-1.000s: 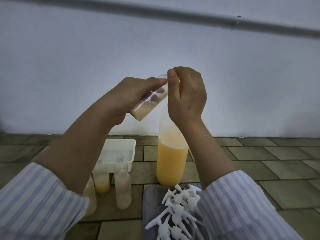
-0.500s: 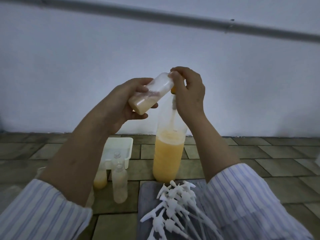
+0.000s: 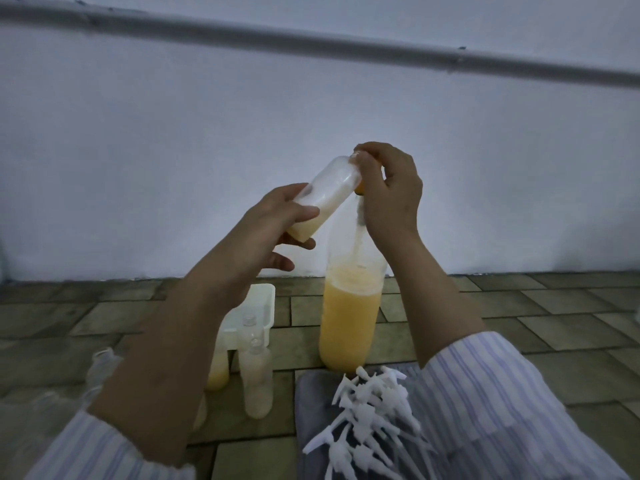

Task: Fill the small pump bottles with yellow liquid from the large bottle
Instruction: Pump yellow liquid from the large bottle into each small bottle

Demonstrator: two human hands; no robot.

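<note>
Small bottle [image 3: 323, 199], clear plastic cylinder, tilted in left hand [image 3: 273, 230] grip, neck meeting right hand [image 3: 389, 192], which pinches the top of the large bottle [image 3: 349, 317], half-full, yellow, standing on tiles.

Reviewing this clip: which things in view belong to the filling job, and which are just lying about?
In the job:
small bottle, tilted, held by left hand
large bottle of yellow liquid, right hand at its top
standing small bottles
pump heads

Lying about:
white tub
grey cloth
pipe on wall
</note>
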